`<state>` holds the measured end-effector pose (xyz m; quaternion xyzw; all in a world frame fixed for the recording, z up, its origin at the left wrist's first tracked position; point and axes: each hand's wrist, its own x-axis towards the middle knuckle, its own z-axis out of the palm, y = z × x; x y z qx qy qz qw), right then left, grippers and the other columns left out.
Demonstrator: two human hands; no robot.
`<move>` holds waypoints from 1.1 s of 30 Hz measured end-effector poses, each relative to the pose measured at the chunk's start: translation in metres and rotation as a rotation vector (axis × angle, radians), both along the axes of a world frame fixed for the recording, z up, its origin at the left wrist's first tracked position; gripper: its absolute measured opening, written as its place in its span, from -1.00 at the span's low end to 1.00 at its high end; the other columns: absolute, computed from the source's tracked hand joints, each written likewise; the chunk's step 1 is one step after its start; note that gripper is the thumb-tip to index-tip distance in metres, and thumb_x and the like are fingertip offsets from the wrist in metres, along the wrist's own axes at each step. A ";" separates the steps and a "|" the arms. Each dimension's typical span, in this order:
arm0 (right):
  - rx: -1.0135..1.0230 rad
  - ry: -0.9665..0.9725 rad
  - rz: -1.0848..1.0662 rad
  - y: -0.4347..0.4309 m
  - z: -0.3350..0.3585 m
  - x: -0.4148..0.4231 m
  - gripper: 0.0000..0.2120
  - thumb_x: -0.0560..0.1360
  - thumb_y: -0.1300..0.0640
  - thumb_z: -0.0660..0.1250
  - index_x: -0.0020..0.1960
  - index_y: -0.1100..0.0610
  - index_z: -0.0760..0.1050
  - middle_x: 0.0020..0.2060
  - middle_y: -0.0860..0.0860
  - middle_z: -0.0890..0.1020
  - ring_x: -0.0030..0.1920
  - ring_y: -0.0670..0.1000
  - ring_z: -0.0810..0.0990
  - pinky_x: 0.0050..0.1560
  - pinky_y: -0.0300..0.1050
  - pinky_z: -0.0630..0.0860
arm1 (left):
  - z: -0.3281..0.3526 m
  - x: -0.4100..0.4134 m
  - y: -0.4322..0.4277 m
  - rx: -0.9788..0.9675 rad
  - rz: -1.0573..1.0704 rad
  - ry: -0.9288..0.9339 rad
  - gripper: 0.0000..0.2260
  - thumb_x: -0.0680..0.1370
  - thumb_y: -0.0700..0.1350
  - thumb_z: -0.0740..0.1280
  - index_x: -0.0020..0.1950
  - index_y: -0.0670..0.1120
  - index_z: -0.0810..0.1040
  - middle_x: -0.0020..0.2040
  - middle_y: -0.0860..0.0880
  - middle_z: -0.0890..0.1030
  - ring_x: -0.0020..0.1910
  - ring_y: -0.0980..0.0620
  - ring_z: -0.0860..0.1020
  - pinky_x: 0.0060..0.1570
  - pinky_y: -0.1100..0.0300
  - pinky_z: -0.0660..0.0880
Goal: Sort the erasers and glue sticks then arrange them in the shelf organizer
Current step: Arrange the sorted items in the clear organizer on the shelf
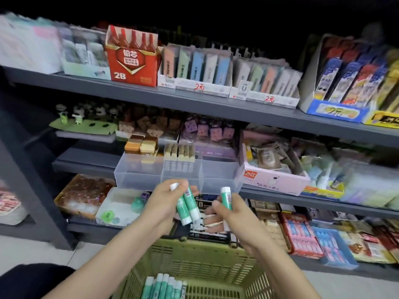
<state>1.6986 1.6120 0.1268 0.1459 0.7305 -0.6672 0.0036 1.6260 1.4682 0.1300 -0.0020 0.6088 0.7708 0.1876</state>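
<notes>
My left hand (163,202) grips a bunch of green-and-white glue sticks (187,207), tilted, in front of the clear shelf organizer (138,174). One more glue stick (226,196) stands upright in the grip of my right hand (232,214). The organizer sits on the middle shelf and has three compartments: brown and cream erasers (141,147) in the left one, cream stick-shaped items (180,157) in the middle one, and a right one (220,176) that looks empty. Several more glue sticks (165,287) lie in the green plastic basket (200,262) below my hands.
A pink open carton (272,180) stands right of the organizer. A red 2B lead box (131,59) and card displays fill the upper shelf. The lower shelf holds a white tray (116,210) with sharpeners, and packaged goods to the right. A dark shelf post (32,180) rises at the left.
</notes>
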 end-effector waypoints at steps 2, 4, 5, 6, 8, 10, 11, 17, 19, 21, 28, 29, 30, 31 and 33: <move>0.191 0.044 -0.098 0.018 0.006 -0.011 -0.91 0.60 0.08 0.19 0.00 0.09 0.34 -0.27 0.07 0.56 -0.50 -0.11 0.45 -0.53 -0.21 0.37 | 0.008 -0.016 -0.002 0.078 0.062 -0.028 -0.89 0.60 -0.21 0.23 0.04 -0.25 0.45 -0.16 -0.16 0.62 -0.23 -0.06 0.65 -0.15 0.03 0.59; 0.338 0.052 -0.143 0.035 0.009 -0.025 -0.88 0.60 -0.03 0.17 -0.06 -0.01 0.38 -0.29 -0.01 0.49 -0.43 -0.11 0.38 -0.42 -0.22 0.28 | 0.015 -0.030 -0.004 0.101 0.076 -0.060 -0.91 0.60 -0.22 0.23 0.03 -0.25 0.43 -0.18 -0.18 0.61 -0.33 -0.04 0.64 -0.28 0.09 0.62; 0.371 0.043 -0.151 0.042 0.010 -0.033 -0.88 0.60 -0.01 0.16 -0.09 -0.02 0.38 -0.29 -0.02 0.46 -0.38 -0.09 0.37 -0.37 -0.21 0.27 | 0.017 -0.035 -0.005 0.105 0.066 -0.078 -0.91 0.59 -0.23 0.24 0.03 -0.26 0.43 -0.18 -0.19 0.60 -0.34 -0.05 0.64 -0.32 0.10 0.62; 0.357 0.030 -0.152 0.049 0.011 -0.041 -0.90 0.59 0.05 0.16 -0.10 -0.02 0.37 -0.29 -0.02 0.43 -0.35 -0.07 0.36 -0.33 -0.19 0.26 | 0.018 -0.041 -0.004 0.116 0.056 -0.097 -0.91 0.59 -0.23 0.24 0.02 -0.27 0.42 -0.18 -0.21 0.59 -0.35 -0.06 0.63 -0.35 0.10 0.63; 0.314 -0.016 -0.126 0.059 0.012 -0.057 -0.90 0.55 0.18 0.20 0.02 0.01 0.39 -0.25 -0.01 0.43 -0.30 -0.06 0.36 -0.29 -0.18 0.27 | 0.018 -0.051 -0.002 0.145 0.041 -0.125 -0.90 0.59 -0.25 0.24 0.03 -0.29 0.42 -0.19 -0.24 0.58 -0.37 -0.07 0.63 -0.40 0.10 0.62; 0.393 -0.047 -0.092 0.068 0.013 -0.072 -0.76 0.52 0.21 0.28 0.15 0.07 0.34 -0.18 0.00 0.47 -0.28 -0.06 0.41 -0.28 -0.20 0.30 | 0.018 -0.061 -0.001 0.156 0.025 -0.148 -0.86 0.58 -0.26 0.24 0.09 -0.32 0.42 -0.19 -0.25 0.58 -0.36 -0.08 0.64 -0.39 0.08 0.62; 0.453 -0.059 -0.094 0.071 0.014 -0.079 -0.72 0.50 0.21 0.32 0.15 0.09 0.31 -0.14 0.03 0.49 -0.26 -0.05 0.43 -0.29 -0.20 0.31 | 0.018 -0.066 -0.001 0.161 0.023 -0.160 -0.85 0.58 -0.27 0.25 0.10 -0.33 0.43 -0.20 -0.25 0.58 -0.37 -0.08 0.64 -0.39 0.07 0.62; 0.833 0.045 -0.255 0.073 0.026 -0.122 -0.80 0.42 0.20 0.44 -0.04 0.13 0.46 -0.17 -0.02 0.48 -0.18 -0.03 0.43 -0.32 -0.34 0.27 | 0.018 -0.090 -0.002 0.182 -0.005 -0.199 -0.88 0.54 -0.26 0.30 0.00 -0.32 0.49 -0.26 -0.21 0.65 -0.33 -0.06 0.67 -0.39 0.06 0.62; 0.847 0.073 -0.274 0.071 0.028 -0.138 -0.80 0.40 0.21 0.46 0.00 0.21 0.57 -0.17 0.01 0.51 -0.16 -0.01 0.45 -0.27 -0.36 0.24 | 0.019 -0.096 -0.002 0.180 -0.014 -0.190 -0.86 0.54 -0.25 0.30 0.03 -0.32 0.49 -0.19 -0.22 0.65 -0.25 -0.08 0.66 -0.33 0.05 0.63; 0.866 0.069 -0.241 0.069 0.026 -0.153 -0.79 0.41 0.28 0.42 0.05 0.26 0.58 -0.09 0.11 0.60 -0.05 0.09 0.53 -0.22 -0.35 0.24 | 0.019 -0.102 -0.002 0.191 -0.014 -0.191 -0.84 0.55 -0.24 0.29 0.07 -0.31 0.49 -0.11 -0.25 0.64 -0.16 -0.09 0.64 -0.27 0.05 0.63; 0.951 -0.083 -0.128 0.057 0.008 -0.193 -0.80 0.47 0.35 0.25 0.08 0.22 0.50 0.04 0.15 0.60 0.07 0.17 0.56 -0.07 -0.19 0.40 | 0.017 -0.108 0.003 0.225 0.039 -0.267 -0.90 0.57 -0.22 0.27 -0.01 -0.26 0.44 -0.12 -0.25 0.59 -0.35 -0.06 0.66 -0.39 0.01 0.61; 0.963 -0.087 -0.115 0.055 0.006 -0.197 -0.79 0.48 0.35 0.23 0.09 0.21 0.49 0.02 0.13 0.60 0.05 0.16 0.56 -0.08 -0.21 0.40 | 0.017 -0.109 0.004 0.228 0.048 -0.278 -0.90 0.57 -0.21 0.27 -0.04 -0.25 0.43 -0.14 -0.23 0.59 -0.37 -0.06 0.66 -0.39 0.01 0.61; 0.965 -0.075 -0.109 0.054 0.004 -0.199 -0.80 0.48 0.35 0.22 0.06 0.20 0.49 -0.05 0.09 0.60 0.00 0.15 0.56 -0.14 -0.29 0.36 | 0.017 -0.108 0.004 0.223 0.058 -0.287 -0.90 0.56 -0.20 0.28 -0.06 -0.24 0.43 -0.15 -0.21 0.59 -0.36 -0.07 0.66 -0.37 0.02 0.61; 0.962 -0.054 -0.108 0.052 0.002 -0.202 -0.83 0.49 0.35 0.20 0.01 0.17 0.48 -0.17 0.03 0.58 -0.11 0.12 0.54 -0.24 -0.37 0.31 | 0.017 -0.108 0.004 0.209 0.074 -0.295 -0.88 0.55 -0.19 0.30 -0.08 -0.23 0.43 -0.15 -0.20 0.59 -0.33 -0.08 0.66 -0.34 0.03 0.62; 0.963 -0.024 -0.123 0.050 0.000 -0.206 -0.84 0.50 0.34 0.19 -0.06 0.13 0.47 -0.32 -0.06 0.48 -0.29 0.02 0.45 -0.40 -0.38 0.25 | 0.018 -0.107 0.003 0.179 0.118 -0.307 -0.85 0.52 -0.16 0.34 -0.13 -0.23 0.44 -0.15 -0.20 0.59 -0.25 -0.12 0.64 -0.26 -0.02 0.59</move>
